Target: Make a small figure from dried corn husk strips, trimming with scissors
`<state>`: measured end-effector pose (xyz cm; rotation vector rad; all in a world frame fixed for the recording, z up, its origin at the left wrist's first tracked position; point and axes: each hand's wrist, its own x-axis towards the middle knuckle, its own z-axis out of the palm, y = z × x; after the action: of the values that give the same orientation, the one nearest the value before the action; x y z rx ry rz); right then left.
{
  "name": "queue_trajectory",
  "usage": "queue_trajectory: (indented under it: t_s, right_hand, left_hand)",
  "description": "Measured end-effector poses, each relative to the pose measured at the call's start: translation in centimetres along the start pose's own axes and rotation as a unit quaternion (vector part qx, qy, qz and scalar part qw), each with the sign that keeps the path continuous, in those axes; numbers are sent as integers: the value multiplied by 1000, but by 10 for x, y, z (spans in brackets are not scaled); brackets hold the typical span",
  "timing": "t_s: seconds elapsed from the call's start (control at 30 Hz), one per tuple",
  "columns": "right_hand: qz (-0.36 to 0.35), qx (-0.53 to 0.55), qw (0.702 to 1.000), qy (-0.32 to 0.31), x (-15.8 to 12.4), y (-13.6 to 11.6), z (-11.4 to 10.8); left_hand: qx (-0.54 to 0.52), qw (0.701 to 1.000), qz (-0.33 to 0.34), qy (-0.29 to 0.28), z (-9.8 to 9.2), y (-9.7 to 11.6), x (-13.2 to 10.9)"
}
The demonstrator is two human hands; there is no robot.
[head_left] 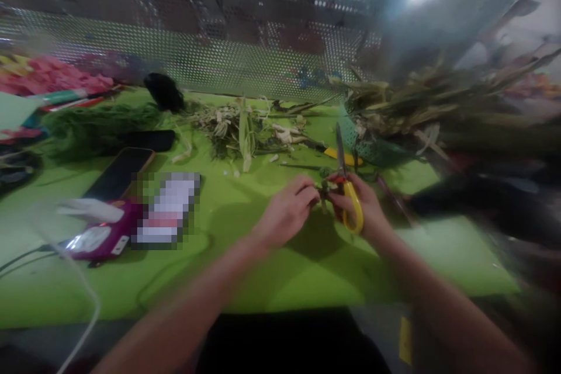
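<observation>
Over the middle of the green table, my left hand [290, 210] has its fingers pinched on a small green plant piece [324, 187]. Close on its right, my right hand [366, 204] holds yellow-handled scissors [354, 210], their blades pointing up and away from me. The fingers of my right hand also meet the plant piece, which lies between both hands. Its exact shape is blurred. Behind the hands is another yellow-handled tool [344, 156], lying on the table near a green basket [381, 151].
Dried stalks [394, 99] fill the basket at the right. Trimmings [228, 125] lie at the back centre. At the left are a lit phone [169, 210], a dark phone [120, 172], a purple device [103, 234] with cables and green foliage [87, 128]. A perforated metal panel [197, 52] stands behind.
</observation>
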<state>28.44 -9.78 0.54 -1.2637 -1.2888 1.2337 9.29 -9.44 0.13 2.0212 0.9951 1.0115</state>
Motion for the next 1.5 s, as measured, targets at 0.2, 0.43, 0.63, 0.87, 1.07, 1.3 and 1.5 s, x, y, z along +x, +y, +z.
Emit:
queue_trajectory:
  t_s: [0.2, 0.43, 0.63, 0.87, 1.07, 1.3, 1.5]
  right_hand:
    - [-52, -17, 997, 61, 1, 4, -3]
    - [-36, 14, 998, 50, -3, 4, 6]
    - [-5, -22, 999, -28, -6, -3, 10]
    - [-5, -127, 985, -116, -6, -9, -15]
    - [-34, -221, 952, -208, -8, -16, -27]
    - [-59, -220, 932, -283, -11, -18, -23]
    - [-44, -176, 942, -283, -15, -17, -20]
  left_hand:
    - [-139, 977, -137, 86, -5, 0, 2]
    - [-238, 946, -220, 15, -1, 4, 7]
    - [-340, 910, -236, 36, 3, -8, 6]
    - [-436, 862, -249, 67, -26, -29, 10]
    - [-490, 838, -238, 33, -38, -33, 10]
    - [-523, 817, -242, -5, -37, -22, 10]
    - [-522, 814, -253, -7, -32, -31, 8]
